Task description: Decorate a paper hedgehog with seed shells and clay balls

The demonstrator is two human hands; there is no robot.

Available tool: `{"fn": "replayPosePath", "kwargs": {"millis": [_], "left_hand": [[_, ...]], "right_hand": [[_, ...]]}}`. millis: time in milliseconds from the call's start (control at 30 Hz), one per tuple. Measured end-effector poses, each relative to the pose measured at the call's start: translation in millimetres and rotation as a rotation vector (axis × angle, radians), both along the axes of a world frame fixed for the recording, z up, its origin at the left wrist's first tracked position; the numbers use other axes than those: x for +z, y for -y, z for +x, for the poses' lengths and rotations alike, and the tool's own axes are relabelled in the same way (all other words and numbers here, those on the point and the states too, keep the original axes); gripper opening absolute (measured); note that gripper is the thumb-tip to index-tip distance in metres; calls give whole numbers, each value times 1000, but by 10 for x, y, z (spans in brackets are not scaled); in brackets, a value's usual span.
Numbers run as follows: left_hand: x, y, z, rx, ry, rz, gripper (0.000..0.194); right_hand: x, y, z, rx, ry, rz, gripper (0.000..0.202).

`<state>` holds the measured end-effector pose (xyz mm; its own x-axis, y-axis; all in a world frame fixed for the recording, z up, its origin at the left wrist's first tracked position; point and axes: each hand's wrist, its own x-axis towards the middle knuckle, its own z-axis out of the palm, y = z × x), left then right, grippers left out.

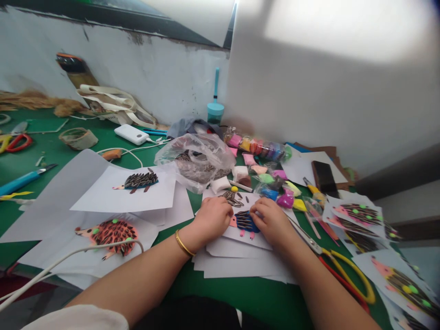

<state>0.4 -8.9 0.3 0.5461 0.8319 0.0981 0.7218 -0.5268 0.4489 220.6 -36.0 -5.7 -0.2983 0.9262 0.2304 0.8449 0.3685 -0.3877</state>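
A hedgehog figure of blue clay [255,227] with a pink face and pink feet lies on white paper [227,231] in front of me, with rows of sunflower seeds stuck into its back. My left hand [213,219] rests on the paper by its head, fingers curled together; whatever they hold is hidden. On the figure's other side, my right hand [273,221] has its thumb and fingers pinched at the edge of the blue body. What sits between those fingertips is too small to make out. Loose sunflower seeds [233,199] lie just beyond my left hand, beside a small yellow ball [234,189].
Behind the paper are a plastic bag of seeds [202,167] and colored clay packets [285,198]. Scissors [338,270] lie by my right forearm. Finished hedgehog pictures [360,215] overlap at right; others [115,236] lie left, under a white cable [72,253]. A phone [325,178] lies farther back.
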Motion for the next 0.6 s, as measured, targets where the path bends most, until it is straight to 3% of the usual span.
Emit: {"fn": "replayPosePath", "kwargs": {"millis": [600], "left_hand": [[52,12,-7,-9,-21,-32,23]], "right_hand": [[12,11,17,2,-42,-30,14]]}}
